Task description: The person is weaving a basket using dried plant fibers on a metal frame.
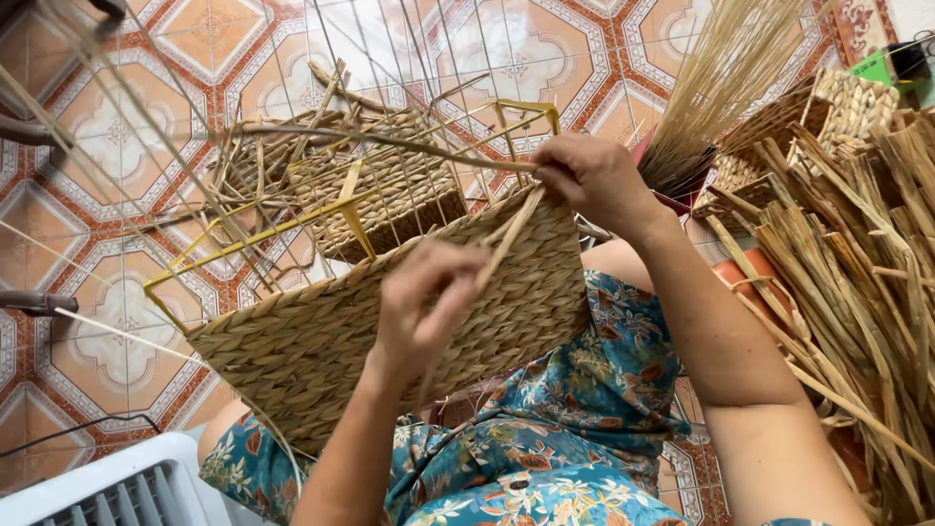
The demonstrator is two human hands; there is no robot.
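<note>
Basket [321, 331], half woven on a yellow frame [292, 226], is lying tilted across the lap at frame centre, keeping its edge within reach. Right hand [594, 180] is pinching a strand [390, 141] taut; left hand [424, 307] is gripping another strip [506, 244] against the weave.

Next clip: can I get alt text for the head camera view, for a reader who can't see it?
A person's two hands weave a straw strand into a half-woven basket on a yellow wire frame; the left hand pinches the strand, the right hand grips the rim. Bundled dried straw lies to the right above a patterned tile floor.
</note>
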